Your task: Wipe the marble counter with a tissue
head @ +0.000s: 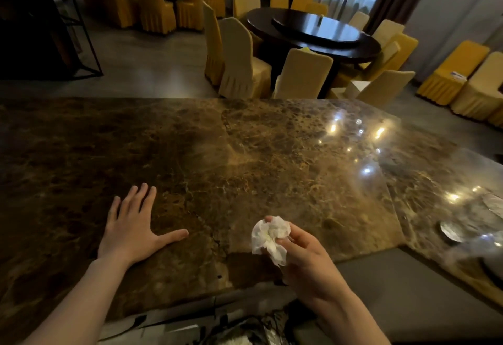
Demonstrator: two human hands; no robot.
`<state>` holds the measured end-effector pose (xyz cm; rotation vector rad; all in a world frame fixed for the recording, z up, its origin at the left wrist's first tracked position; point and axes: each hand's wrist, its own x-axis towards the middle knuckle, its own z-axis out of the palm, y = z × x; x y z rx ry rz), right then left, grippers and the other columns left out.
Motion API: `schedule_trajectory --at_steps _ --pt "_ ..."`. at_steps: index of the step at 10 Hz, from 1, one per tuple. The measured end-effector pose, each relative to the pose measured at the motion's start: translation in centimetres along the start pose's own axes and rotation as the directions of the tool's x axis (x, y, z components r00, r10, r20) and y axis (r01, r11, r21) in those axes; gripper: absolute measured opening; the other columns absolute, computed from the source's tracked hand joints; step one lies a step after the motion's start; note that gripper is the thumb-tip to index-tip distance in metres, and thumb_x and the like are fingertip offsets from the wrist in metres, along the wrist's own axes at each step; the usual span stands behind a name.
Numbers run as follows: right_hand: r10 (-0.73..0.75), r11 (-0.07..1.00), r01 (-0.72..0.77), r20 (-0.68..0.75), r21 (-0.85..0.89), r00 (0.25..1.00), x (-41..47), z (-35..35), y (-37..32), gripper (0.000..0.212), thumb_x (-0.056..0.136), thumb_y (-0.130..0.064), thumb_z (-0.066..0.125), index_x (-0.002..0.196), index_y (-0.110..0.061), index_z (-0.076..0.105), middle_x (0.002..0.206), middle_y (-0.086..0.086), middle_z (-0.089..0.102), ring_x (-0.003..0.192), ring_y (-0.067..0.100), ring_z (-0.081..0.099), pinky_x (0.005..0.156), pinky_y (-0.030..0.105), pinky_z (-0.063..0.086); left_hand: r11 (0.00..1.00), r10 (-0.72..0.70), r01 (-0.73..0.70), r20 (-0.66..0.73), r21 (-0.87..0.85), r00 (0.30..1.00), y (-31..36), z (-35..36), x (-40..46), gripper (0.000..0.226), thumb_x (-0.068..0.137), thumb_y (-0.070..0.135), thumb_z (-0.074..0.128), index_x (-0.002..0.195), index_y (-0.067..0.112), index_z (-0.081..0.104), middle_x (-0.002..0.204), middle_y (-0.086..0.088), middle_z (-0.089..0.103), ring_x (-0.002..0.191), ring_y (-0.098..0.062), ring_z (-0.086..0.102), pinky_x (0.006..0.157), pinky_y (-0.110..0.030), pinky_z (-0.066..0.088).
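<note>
Right hand (307,257) at 5 o'clock pinches crumpled tissue (270,237) just off marble counter (245,154), left hand (130,227) flat, fingers spread at 7 o'clock; wiping progress can't be judged.

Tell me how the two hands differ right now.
The left hand lies flat on the marble counter, fingers spread and empty; the right hand is curled in a grip on a crumpled white tissue. The left sits further in over the counter; the right is at its near edge. Both are bare.
</note>
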<state>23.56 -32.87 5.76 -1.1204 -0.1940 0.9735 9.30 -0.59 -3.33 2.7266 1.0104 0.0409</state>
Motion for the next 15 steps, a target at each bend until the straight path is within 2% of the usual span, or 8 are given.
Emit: schedule_trajectory --at_steps 2,4,6,7,9,12,13,15 --pt "0.039 0.994 -0.032 -0.060 0.101 0.997 -4.2 -1.8 2.4 0.010 0.086 -0.010 0.077 0.078 -0.011 0.071 0.107 0.022 0.071 0.059 0.021 0.057 0.049 0.027 0.047 1.000 0.008 -0.008 0.028 0.006 1.000 0.8 -0.4 -0.5 0.150 0.048 0.116 0.017 0.165 0.023 0.002 0.175 0.001 -0.004 0.159 -0.016 -0.012 0.131 -0.049 -0.006" --pt "0.227 0.819 -0.298 -0.200 -0.491 0.953 -5.8 -4.1 6.8 0.035 0.102 -0.006 0.048 0.086 -0.015 0.078 0.098 0.006 0.077 0.092 0.022 0.070 0.082 0.034 0.055 1.000 0.014 -0.014 0.026 0.016 1.000 1.2 -0.7 -0.5 0.150 0.049 0.116 0.016 0.165 0.022 0.004 0.175 0.000 -0.001 0.160 -0.018 -0.009 0.132 -0.050 -0.005" --pt "0.156 0.519 -0.348 -0.314 -0.781 0.937 -6.1 -5.0 11.9 0.038 0.099 -0.033 0.060 0.063 -0.033 0.075 0.071 -0.010 0.071 0.075 -0.003 0.065 0.069 0.015 0.048 1.000 0.020 -0.020 0.022 0.021 1.000 1.1 -0.7 -0.8 0.147 0.051 0.116 0.019 0.165 0.023 0.005 0.175 -0.001 0.001 0.160 -0.018 -0.007 0.131 -0.051 -0.004" --pt "0.092 0.340 -0.362 -0.352 -0.868 0.931 -5.8 -6.2 14.9 0.027 0.092 -0.018 0.070 0.073 -0.037 0.071 0.086 -0.013 0.063 0.088 0.002 0.062 0.087 0.027 0.052 1.000 0.018 -0.018 0.016 0.016 1.000 1.0 -0.5 -0.9 0.147 0.052 0.116 0.020 0.165 0.023 0.006 0.175 -0.001 0.002 0.160 -0.017 -0.006 0.131 -0.051 -0.004" --pt "0.045 0.232 -0.409 -0.410 -0.883 0.911 -5.8 -6.8 18.2 0.041 0.086 -0.020 0.076 0.121 -0.037 0.064 0.111 -0.008 0.072 0.103 0.017 0.067 0.082 0.034 0.055 1.000 0.021 -0.021 -0.001 0.016 1.000 0.8 -0.2 -0.9 0.147 0.052 0.116 0.020 0.165 0.022 0.008 0.175 -0.001 0.004 0.160 -0.018 -0.004 0.132 -0.052 -0.002" --pt "0.030 0.247 -0.412 -0.418 -0.877 0.908 -5.5 -7.0 20.0 0.049 0.087 -0.034 0.074 0.133 -0.039 0.056 0.131 -0.006 0.061 0.113 0.017 0.061 0.088 0.034 0.054 1.000 0.019 -0.019 -0.022 0.011 1.000 0.6 0.0 -0.8 0.145 0.053 0.115 0.024 0.164 0.023 0.010 0.175 -0.002 0.006 0.160 -0.019 -0.003 0.132 -0.053 0.000" --pt "0.034 0.197 -0.444 -0.447 -0.874 0.894 -5.4 -7.1 19.3 0.022 0.090 -0.042 0.068 0.112 -0.039 0.066 0.098 -0.013 0.072 0.088 0.010 0.067 0.074 0.032 0.057 1.000 0.019 -0.019 -0.012 0.024 1.000 0.6 0.2 -0.8 0.145 0.053 0.115 0.023 0.164 0.023 0.010 0.175 -0.002 0.006 0.160 -0.019 -0.003 0.132 -0.053 0.000" --pt "-0.249 0.130 -0.299 -0.323 -0.945 0.913 -5.0 -6.5 15.2 0.048 0.086 -0.063 0.060 0.057 -0.027 0.048 0.048 -0.006 0.053 0.050 0.009 0.056 0.043 0.024 0.039 0.999 0.021 -0.021 0.011 0.038 1.000 0.6 0.2 -1.1 0.145 0.053 0.115 0.022 0.165 0.023 0.008 0.175 -0.001 0.003 0.160 -0.018 -0.006 0.132 -0.053 0.000"
